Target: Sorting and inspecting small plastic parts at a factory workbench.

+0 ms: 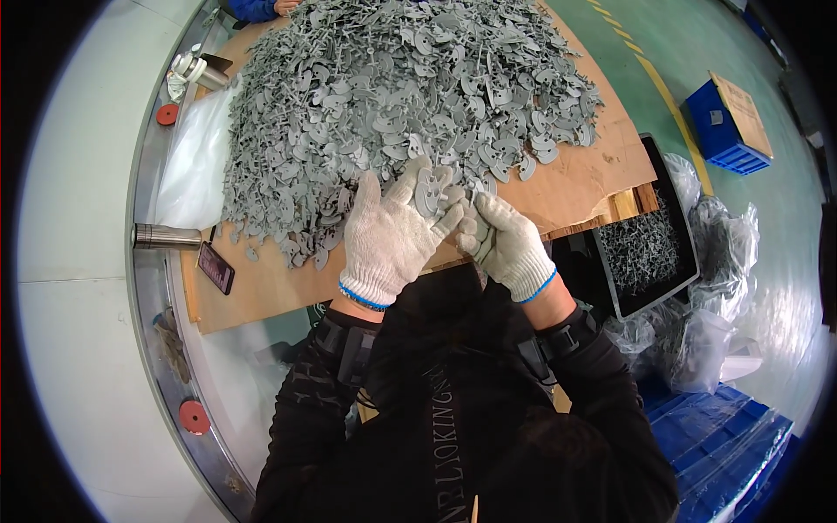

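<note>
Both my hands wear off-white knitted gloves with blue-edged cuffs and are close together over the near edge of a large heap of small grey parts [375, 113]. My left hand [384, 234] is turned partly palm up, its fingers curled around a flat, curved grey part with holes [428, 193]. Just to the right, my right hand [507, 242] has thumb and fingers pinched together at a small grey piece [476, 193], mostly hidden by the fingertips. Whether the two pieces touch, I cannot tell.
The heap lies on a wooden board [575, 187]. To its left are a plastic sheet [193, 161], a steel flask [166, 236] and a phone [215, 268]. A black bin [645, 248] of thin parts stands right, beside plastic bags [724, 253]. Another person's sleeve [253, 9] shows far left.
</note>
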Action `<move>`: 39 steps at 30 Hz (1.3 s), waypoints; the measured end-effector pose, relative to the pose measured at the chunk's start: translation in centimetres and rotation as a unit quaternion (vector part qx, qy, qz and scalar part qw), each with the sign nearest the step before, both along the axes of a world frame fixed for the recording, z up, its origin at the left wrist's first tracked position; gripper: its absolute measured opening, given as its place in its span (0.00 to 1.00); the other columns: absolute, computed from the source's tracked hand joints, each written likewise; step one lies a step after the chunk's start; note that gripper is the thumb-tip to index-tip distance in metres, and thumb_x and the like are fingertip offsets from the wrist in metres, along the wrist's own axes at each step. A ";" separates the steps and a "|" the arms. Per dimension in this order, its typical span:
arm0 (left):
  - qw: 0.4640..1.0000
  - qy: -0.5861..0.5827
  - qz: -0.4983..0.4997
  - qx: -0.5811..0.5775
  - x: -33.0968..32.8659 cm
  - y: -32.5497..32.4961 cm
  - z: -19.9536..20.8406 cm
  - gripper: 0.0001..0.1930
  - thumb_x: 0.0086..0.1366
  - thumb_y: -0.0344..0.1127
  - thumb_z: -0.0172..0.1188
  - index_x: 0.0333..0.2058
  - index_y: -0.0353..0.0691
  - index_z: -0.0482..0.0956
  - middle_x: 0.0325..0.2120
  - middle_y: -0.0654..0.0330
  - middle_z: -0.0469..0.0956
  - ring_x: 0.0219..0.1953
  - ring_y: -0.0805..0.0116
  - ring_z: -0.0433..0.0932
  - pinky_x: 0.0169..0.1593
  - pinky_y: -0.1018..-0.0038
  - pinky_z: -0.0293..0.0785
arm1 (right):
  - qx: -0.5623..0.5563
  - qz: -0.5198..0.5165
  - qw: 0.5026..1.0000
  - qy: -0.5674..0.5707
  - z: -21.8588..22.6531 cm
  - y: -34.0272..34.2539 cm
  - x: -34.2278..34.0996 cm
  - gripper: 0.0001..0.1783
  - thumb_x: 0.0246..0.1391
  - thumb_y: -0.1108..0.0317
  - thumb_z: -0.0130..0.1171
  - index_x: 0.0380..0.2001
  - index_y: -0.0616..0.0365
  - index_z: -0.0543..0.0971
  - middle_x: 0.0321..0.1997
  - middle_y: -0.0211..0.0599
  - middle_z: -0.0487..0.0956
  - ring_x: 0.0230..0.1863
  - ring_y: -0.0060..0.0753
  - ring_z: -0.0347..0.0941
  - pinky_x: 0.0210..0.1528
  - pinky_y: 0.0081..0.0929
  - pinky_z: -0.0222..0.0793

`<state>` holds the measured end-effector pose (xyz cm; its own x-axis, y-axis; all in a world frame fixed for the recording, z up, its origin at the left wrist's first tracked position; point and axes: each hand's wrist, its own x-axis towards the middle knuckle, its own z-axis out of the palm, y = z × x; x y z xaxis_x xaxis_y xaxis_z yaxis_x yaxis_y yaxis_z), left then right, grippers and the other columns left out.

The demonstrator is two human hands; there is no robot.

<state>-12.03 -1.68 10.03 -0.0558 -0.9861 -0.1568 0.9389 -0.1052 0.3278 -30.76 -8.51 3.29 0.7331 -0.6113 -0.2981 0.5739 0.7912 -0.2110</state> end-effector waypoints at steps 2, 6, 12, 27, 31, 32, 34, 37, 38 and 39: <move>0.999 -0.047 0.010 0.014 -0.1 0.0 0.1 0.37 0.78 0.64 0.56 0.69 0.38 0.70 0.62 0.48 0.75 0.65 0.48 0.74 0.69 0.52 0.75 | 0.001 -0.014 1.000 0.023 0.3 0.1 -0.2 0.16 0.80 0.66 0.50 0.59 0.67 0.75 0.51 0.44 0.86 0.39 0.36 0.87 0.41 0.34 0.90; 0.996 -0.070 0.031 0.040 0.3 0.2 -0.4 0.31 0.79 0.58 0.58 0.66 0.38 0.73 0.59 0.49 0.77 0.64 0.48 0.76 0.65 0.53 0.78 | 0.002 -0.011 0.999 0.038 0.5 0.4 -0.3 0.18 0.78 0.70 0.51 0.63 0.69 0.73 0.52 0.46 0.86 0.38 0.37 0.88 0.41 0.35 0.91; 0.996 -0.071 0.042 0.044 0.5 0.1 -1.1 0.27 0.80 0.54 0.59 0.64 0.39 0.75 0.58 0.50 0.79 0.59 0.48 0.80 0.60 0.56 0.81 | -0.030 -0.003 0.999 0.031 1.5 0.7 -0.4 0.19 0.77 0.73 0.51 0.65 0.71 0.72 0.54 0.47 0.85 0.42 0.37 0.88 0.46 0.36 0.90; 0.988 -0.145 -0.019 0.037 1.5 -1.3 -0.8 0.28 0.81 0.54 0.56 0.66 0.37 0.74 0.60 0.47 0.79 0.59 0.44 0.81 0.48 0.61 0.85 | -0.086 0.106 0.988 0.068 1.3 0.7 -1.8 0.20 0.73 0.73 0.54 0.64 0.73 0.74 0.53 0.47 0.86 0.42 0.39 0.87 0.49 0.37 0.88; 0.976 -0.203 -0.050 0.055 1.5 -1.4 -1.0 0.28 0.82 0.53 0.55 0.67 0.36 0.73 0.59 0.45 0.80 0.57 0.44 0.82 0.48 0.61 0.85 | -0.084 0.084 0.992 0.033 1.8 1.2 -1.6 0.17 0.77 0.69 0.53 0.58 0.73 0.77 0.53 0.51 0.86 0.44 0.39 0.89 0.49 0.32 0.87; 0.977 -0.199 -0.050 0.056 1.3 -1.4 -1.0 0.28 0.82 0.53 0.54 0.67 0.35 0.73 0.58 0.45 0.80 0.57 0.45 0.83 0.48 0.61 0.85 | -0.084 0.080 0.991 0.061 2.0 1.3 -1.6 0.17 0.78 0.68 0.53 0.58 0.72 0.78 0.51 0.49 0.87 0.42 0.38 0.88 0.47 0.31 0.87; 0.978 -0.193 -0.050 0.058 1.0 -1.4 -1.1 0.27 0.83 0.52 0.54 0.67 0.35 0.73 0.58 0.44 0.81 0.55 0.45 0.84 0.48 0.61 0.85 | -0.083 0.073 0.987 0.115 2.3 1.5 -1.6 0.17 0.79 0.65 0.52 0.56 0.70 0.79 0.47 0.45 0.88 0.38 0.34 0.87 0.42 0.28 0.86; 0.980 -0.184 -0.050 0.059 0.4 -1.3 -1.4 0.27 0.83 0.51 0.54 0.66 0.34 0.74 0.58 0.44 0.81 0.55 0.46 0.84 0.48 0.61 0.85 | -0.096 0.066 0.985 0.125 1.3 1.5 -1.4 0.17 0.80 0.64 0.51 0.56 0.68 0.79 0.41 0.40 0.87 0.33 0.30 0.84 0.36 0.26 0.83; 0.981 -0.180 -0.049 0.060 0.2 -1.3 -1.4 0.27 0.82 0.51 0.55 0.66 0.34 0.74 0.57 0.45 0.81 0.55 0.47 0.84 0.48 0.61 0.85 | -0.103 0.063 0.984 0.130 0.9 1.5 -1.3 0.17 0.80 0.63 0.50 0.55 0.68 0.79 0.38 0.37 0.86 0.30 0.29 0.82 0.33 0.25 0.81; 0.981 -0.180 -0.050 0.061 0.2 -1.3 -1.5 0.27 0.82 0.51 0.55 0.66 0.34 0.74 0.57 0.45 0.81 0.55 0.47 0.84 0.48 0.61 0.85 | -0.102 0.063 0.984 0.131 0.6 1.4 -1.5 0.17 0.80 0.63 0.50 0.55 0.68 0.79 0.38 0.37 0.86 0.30 0.29 0.82 0.33 0.25 0.81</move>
<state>-11.85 -2.97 8.57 -0.0705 -0.9514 -0.2998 0.7476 -0.2494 0.6156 -32.27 -7.10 3.92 0.7215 -0.5876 -0.3664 0.3793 0.7780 -0.5008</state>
